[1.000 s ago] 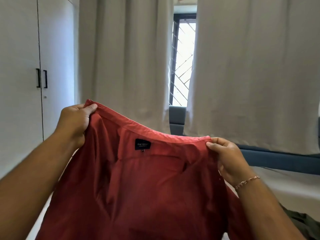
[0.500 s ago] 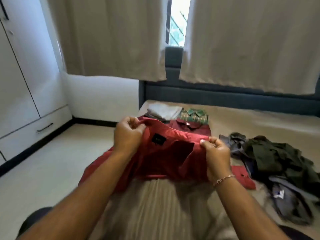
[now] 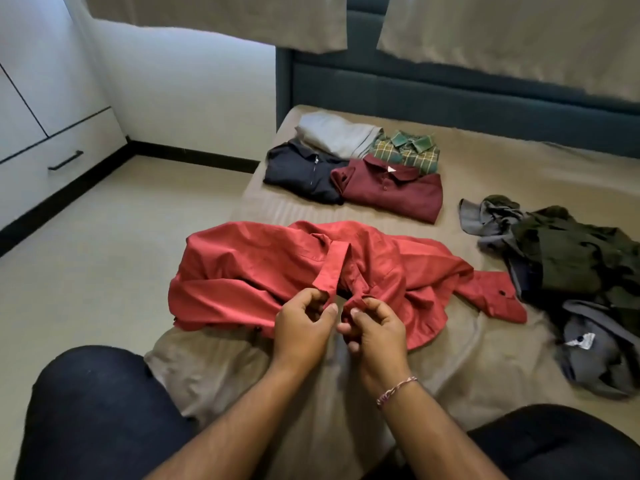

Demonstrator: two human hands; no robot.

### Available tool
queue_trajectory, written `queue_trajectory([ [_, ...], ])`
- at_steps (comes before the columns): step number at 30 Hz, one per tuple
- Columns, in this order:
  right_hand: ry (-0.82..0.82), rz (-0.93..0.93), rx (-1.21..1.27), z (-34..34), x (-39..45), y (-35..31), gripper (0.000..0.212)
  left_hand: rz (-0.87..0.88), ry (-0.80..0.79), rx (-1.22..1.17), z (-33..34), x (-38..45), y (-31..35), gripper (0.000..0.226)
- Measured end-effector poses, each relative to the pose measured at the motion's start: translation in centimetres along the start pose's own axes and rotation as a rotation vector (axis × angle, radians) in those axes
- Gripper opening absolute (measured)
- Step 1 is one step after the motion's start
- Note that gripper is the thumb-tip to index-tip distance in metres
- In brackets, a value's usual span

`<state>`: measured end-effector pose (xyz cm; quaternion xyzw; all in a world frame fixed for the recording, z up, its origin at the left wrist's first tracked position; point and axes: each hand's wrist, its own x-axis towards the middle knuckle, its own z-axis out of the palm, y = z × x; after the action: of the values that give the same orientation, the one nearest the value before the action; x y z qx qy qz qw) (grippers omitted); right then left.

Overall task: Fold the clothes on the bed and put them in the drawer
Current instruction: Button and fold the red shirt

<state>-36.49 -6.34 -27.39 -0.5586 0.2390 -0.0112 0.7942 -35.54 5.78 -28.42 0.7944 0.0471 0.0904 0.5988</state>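
On the bed (image 3: 485,174), a red shirt (image 3: 249,268) lies spread near its front edge; the left hand (image 3: 303,329) and right hand (image 3: 375,332) each pinch its near collar edge. Beyond lie four folded shirts (image 3: 391,188), with unfolded clothes (image 3: 571,258) heaped rightward.

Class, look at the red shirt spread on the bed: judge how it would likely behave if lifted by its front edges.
The red shirt would probably sag and drape, since it already lies crumpled in soft folds. It looks light: the left hand and right hand hold its front edges by mere pinches. Its loose sleeve would likely dangle or drag.
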Motion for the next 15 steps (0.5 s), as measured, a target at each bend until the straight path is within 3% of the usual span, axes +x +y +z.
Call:
queue_trajectory([
  [2,-0.033,0.009,0.064,0.4,-0.9,-0.5,0.017,-0.072,-0.082,-0.119,-0.4,-0.2,1.1,0.015],
  [4,-0.042,0.013,0.095,1.0,-1.2,-0.9,0.016,-0.092,-0.126,-0.19,-0.5,0.0,1.6,0.023],
  [12,-0.015,-0.133,-0.067,1.3,-0.3,-0.6,0.008,-0.099,-0.073,-0.159,-0.8,0.4,0.7,0.006],
  [15,0.008,-0.287,-0.181,1.3,0.4,-0.3,0.011,-0.114,0.012,-0.106,-1.3,1.5,0.5,0.013],
])
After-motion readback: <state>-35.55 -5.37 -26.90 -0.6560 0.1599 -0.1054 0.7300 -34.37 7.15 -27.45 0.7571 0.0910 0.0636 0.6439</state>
